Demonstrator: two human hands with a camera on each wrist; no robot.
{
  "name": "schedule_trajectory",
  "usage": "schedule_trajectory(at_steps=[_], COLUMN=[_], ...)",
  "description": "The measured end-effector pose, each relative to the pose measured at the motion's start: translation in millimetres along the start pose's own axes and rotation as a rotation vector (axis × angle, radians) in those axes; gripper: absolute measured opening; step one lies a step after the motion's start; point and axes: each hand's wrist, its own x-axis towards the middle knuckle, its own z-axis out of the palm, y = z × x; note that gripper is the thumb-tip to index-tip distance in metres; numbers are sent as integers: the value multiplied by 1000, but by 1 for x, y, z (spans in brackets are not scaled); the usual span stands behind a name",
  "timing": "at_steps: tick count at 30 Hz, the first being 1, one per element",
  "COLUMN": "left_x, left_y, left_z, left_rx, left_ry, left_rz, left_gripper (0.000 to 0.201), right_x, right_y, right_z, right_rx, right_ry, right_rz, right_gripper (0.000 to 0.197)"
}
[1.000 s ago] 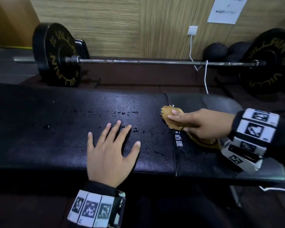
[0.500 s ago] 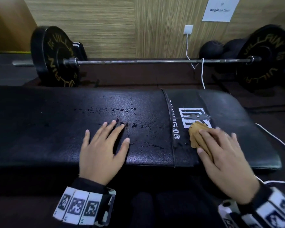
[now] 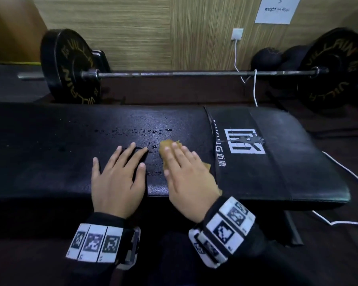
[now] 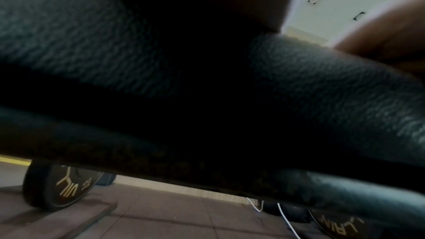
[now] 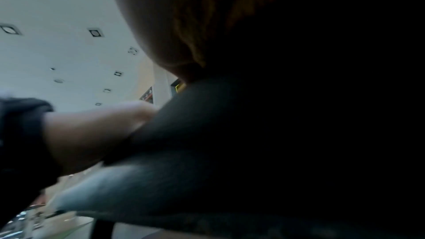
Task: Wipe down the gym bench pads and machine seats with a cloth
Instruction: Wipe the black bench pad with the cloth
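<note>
Right hand [image 3: 186, 182] flat, fingers straight, pressing tan cloth [image 3: 167, 146] on black bench pad [image 3: 50, 157]; left hand [image 3: 118, 182] flat beside. Barbell plate [image 3: 70, 67] reads "VILLAIN"; sign [image 3: 277, 9] "weight on floor".

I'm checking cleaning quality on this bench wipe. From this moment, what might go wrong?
1. The droplets beyond the fingertips lie past the cloth; a short stroke may miss them.
2. The right hand presses the cloth flat with straight fingers, so it may bunch or slip out.
3. The left hand rests on the wet bench pad beside the cloth, blocking that patch and possibly smearing it.
</note>
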Motion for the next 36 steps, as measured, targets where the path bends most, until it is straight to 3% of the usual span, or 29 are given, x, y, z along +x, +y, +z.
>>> schedule_trajectory(at_steps=[4, 8, 12, 17, 23, 28, 33, 36], left_x=[-1, -1, 0, -1, -1, -1, -1, 0], left_y=[-1, -2, -3, -2, -2, -2, -3, -3], left_z=[2, 4, 6, 6, 6, 7, 9, 10], left_rx=[-22, -29, -18, -15, -7, -6, -7, -10], left_ry=[40, 62, 66, 65, 78, 86, 94, 102], left_rz=[4, 3, 4, 1, 6, 17, 22, 20], left_gripper=[47, 46, 46, 47, 46, 45, 45, 46], right_x=[-37, -66, -46, 2, -17, -63, -30, 2], right_y=[3, 24, 31, 29, 26, 26, 24, 22], right_z=[-6, -14, -16, -9, -14, -11, -7, -3], right_rx=[-42, -75, -105, -97, -71, -34, -31, -11], right_ry=[-14, 35, 64, -13, -66, 81, 74, 58], right_rz=[-46, 37, 184, 302, 186, 153, 248, 226], right_gripper=[52, 50, 54, 58, 54, 53, 56, 56])
